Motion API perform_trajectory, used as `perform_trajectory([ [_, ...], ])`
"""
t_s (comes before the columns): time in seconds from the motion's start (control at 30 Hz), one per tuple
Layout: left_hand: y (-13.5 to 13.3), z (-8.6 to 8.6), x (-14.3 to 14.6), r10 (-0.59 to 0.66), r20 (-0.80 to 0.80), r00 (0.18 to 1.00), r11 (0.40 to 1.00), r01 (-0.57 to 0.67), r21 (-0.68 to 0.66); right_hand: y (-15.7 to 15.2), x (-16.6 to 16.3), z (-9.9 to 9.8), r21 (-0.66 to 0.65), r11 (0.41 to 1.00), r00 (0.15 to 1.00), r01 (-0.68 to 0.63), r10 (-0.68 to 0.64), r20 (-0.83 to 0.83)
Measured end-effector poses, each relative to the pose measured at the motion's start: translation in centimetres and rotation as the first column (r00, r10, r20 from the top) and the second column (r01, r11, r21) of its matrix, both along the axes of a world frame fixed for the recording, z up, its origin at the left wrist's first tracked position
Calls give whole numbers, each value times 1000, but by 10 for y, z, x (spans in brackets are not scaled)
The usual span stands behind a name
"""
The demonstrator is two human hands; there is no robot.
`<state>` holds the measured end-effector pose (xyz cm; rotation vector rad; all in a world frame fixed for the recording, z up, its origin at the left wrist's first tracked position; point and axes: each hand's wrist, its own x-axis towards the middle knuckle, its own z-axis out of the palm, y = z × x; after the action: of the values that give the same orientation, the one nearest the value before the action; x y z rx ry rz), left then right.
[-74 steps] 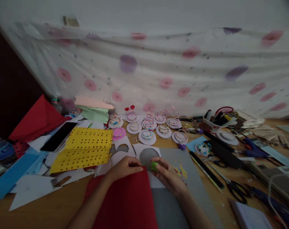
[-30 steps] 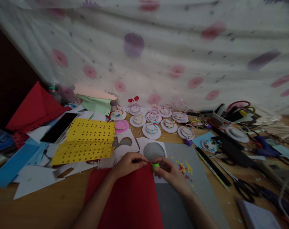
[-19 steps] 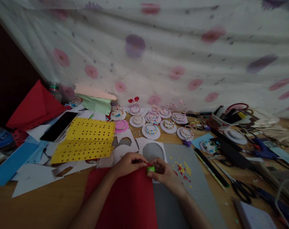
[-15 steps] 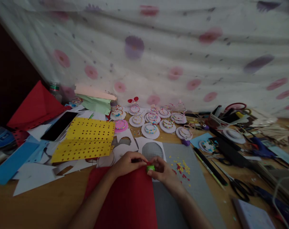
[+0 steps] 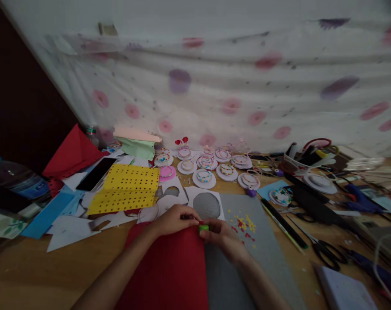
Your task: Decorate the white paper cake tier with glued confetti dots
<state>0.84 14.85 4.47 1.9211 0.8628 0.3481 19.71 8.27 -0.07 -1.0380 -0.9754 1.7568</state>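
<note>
A red paper sheet [image 5: 169,267] lies in front of me on the wooden table. My left hand [image 5: 172,219] presses its fingers down on the sheet's far edge. My right hand [image 5: 223,234] is closed round a small green punch [image 5: 203,227] set at the sheet's far right corner. The two hands nearly touch at the punch. Tiny red and yellow paper bits [image 5: 243,224] lie scattered on the grey mat [image 5: 256,241] just right of my right hand.
Several small round paper decorations [image 5: 203,176] stand in rows behind the hands. A yellow perforated sheet [image 5: 126,189], a phone [image 5: 96,173] and paper scraps lie left. Scissors [image 5: 326,252], pens and tools crowd the right. A flowered cloth hangs behind.
The punch has moved slightly left along the red sheet's far edge, and more red bits lie on the mat. My head has turned left, bringing a bottle into view.
</note>
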Motion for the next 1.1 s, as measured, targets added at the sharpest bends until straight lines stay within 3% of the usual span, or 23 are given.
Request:
perform_trajectory([
  [0.2, 7, 19, 11, -143, -207, 968, 989, 147, 3, -3, -1, 5, 120, 993, 998, 17, -25, 63],
  [0.33, 9, 21, 27, -238, -323, 916, 970, 241, -31, -3, 0, 7, 176, 984, 990, 36, -58, 126],
  [0.73, 18, 3, 31, -272, -210, 939, 961, 251, -119, 4, -5, -8, 221, 962, 953, 163, -211, 218],
  [0.87, 25, 0, 32, -267, -198, 943, 956, 235, -173, 9, -4, -11, 195, 971, 965, 137, -176, 197],
  [1.1, 43, 11, 22, -289, -251, 924, 942, 229, -244, 8, 7, -9, 147, 987, 982, 61, -86, 169],
])
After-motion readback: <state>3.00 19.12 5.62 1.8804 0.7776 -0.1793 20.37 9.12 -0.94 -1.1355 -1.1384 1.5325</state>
